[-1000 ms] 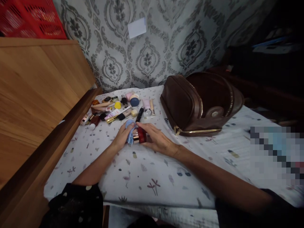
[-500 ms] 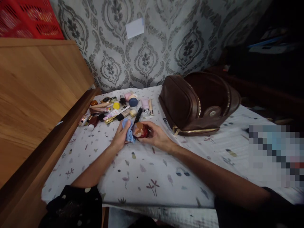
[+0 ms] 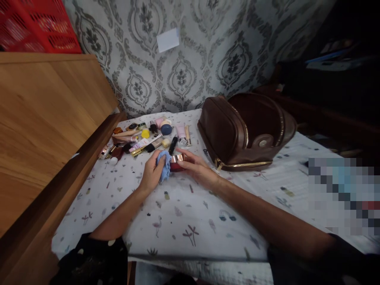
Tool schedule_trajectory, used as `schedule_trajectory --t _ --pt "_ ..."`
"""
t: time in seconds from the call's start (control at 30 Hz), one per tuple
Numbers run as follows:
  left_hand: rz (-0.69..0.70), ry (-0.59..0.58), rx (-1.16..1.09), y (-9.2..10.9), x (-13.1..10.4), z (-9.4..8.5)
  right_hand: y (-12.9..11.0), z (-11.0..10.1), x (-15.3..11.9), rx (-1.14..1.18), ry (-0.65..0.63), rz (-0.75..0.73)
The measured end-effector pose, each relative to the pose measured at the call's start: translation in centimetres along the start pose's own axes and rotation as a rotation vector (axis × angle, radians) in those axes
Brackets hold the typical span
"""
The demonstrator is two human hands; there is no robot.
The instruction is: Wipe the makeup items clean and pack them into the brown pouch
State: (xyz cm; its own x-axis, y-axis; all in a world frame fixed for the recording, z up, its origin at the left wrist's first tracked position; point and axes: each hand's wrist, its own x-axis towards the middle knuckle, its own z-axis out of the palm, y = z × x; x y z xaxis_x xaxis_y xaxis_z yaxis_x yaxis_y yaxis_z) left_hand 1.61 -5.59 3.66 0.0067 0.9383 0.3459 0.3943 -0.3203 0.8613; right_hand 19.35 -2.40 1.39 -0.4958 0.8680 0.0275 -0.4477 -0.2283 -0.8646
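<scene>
Over the middle of the patterned cloth, my left hand [image 3: 151, 173] is closed on a crumpled light-blue cloth [image 3: 165, 166]. Right beside it, my right hand [image 3: 199, 168] grips a red cosmetic jar [image 3: 175, 166] with a shiny rose-gold band. The blue cloth is up against the jar's left side. Fingers of the right hand hide part of the jar. Just behind it lies a black tube [image 3: 173, 145], and a spread of cosmetics [image 3: 145, 143] covers the table's back left.
A brown leather bag [image 3: 225, 132] with gold zips lies to the right of the cosmetics. A wooden cabinet [image 3: 56, 111] bounds the left side, with a red plastic basket [image 3: 56, 27] on top. Patterned wallpaper [image 3: 181, 83] rises behind the table [image 3: 178, 225].
My right hand has turned the jar, so its rose-gold band now shows where its brownish flat face was. The blue cloth has stayed against it, bunched a little differently.
</scene>
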Motion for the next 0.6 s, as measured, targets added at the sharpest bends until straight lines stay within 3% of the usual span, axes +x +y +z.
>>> schedule_trajectory --t 0.1,0.3,0.47,0.6 --pt "-0.035 0.018 -0.009 0.06 -0.11 0.08 -0.25 0.14 0.00 0.057 -0.005 0.020" --pt "0.075 0.084 0.177 -0.15 -0.41 0.17 -0.13 -0.08 0.34 0.018 0.055 -0.020" --pt "0.143 0.041 0.247 0.09 -0.33 -0.18 0.35 -0.50 0.35 -0.084 -0.040 0.006" --pt "0.182 0.063 0.238 0.31 -0.10 -0.24 0.38 -0.75 0.49 -0.203 -0.058 -0.080"
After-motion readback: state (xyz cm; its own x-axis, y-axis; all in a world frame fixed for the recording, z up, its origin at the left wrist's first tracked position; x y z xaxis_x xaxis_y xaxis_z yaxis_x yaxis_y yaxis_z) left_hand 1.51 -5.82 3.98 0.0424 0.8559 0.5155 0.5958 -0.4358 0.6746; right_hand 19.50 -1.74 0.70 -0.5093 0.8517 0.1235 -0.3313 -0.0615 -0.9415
